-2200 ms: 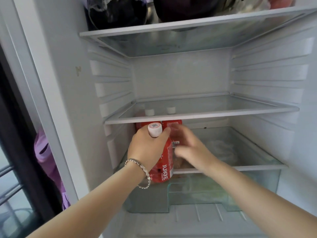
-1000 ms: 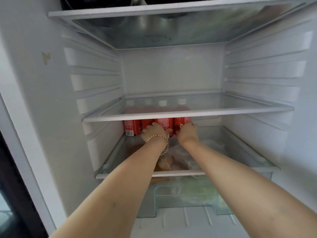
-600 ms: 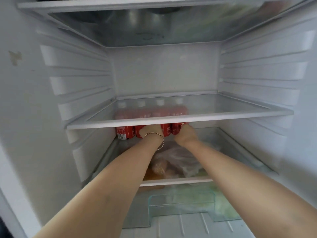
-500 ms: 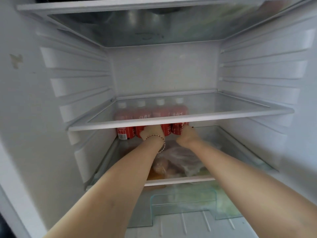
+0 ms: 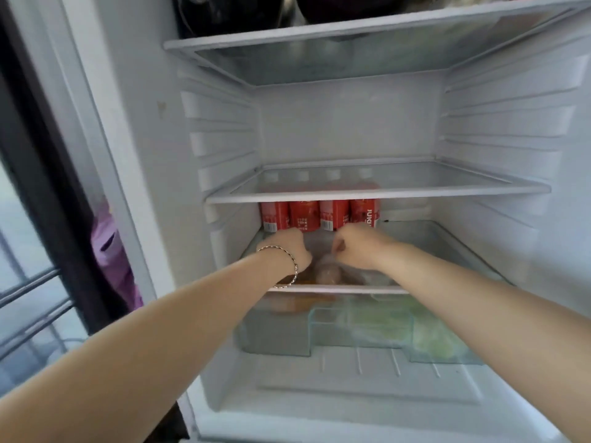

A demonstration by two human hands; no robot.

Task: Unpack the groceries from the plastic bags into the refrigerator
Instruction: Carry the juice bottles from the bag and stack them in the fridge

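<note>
Several red juice bottles (image 5: 319, 215) with white caps stand in a row at the back left of the lower glass shelf (image 5: 454, 251) of the refrigerator. My left hand (image 5: 286, 247), with a bracelet on its wrist, hovers just in front of them with its fingers curled under and nothing in it. My right hand (image 5: 359, 246) is beside it in a loose fist, also holding nothing, just in front of the rightmost bottle. Neither hand touches a bottle.
The middle glass shelf (image 5: 383, 195) juts out just above the bottles and is bare. Dark items (image 5: 230, 11) sit on the top shelf. Under the lower shelf, a clear crisper drawer (image 5: 441, 343) holds bagged food and greens. Purple fabric (image 5: 108, 251) hangs left of the fridge.
Both hands let go of the bottles and drew back toward me. The bottle my left hand carried earlier now stands in the row at the back. The camera pulled away.
</note>
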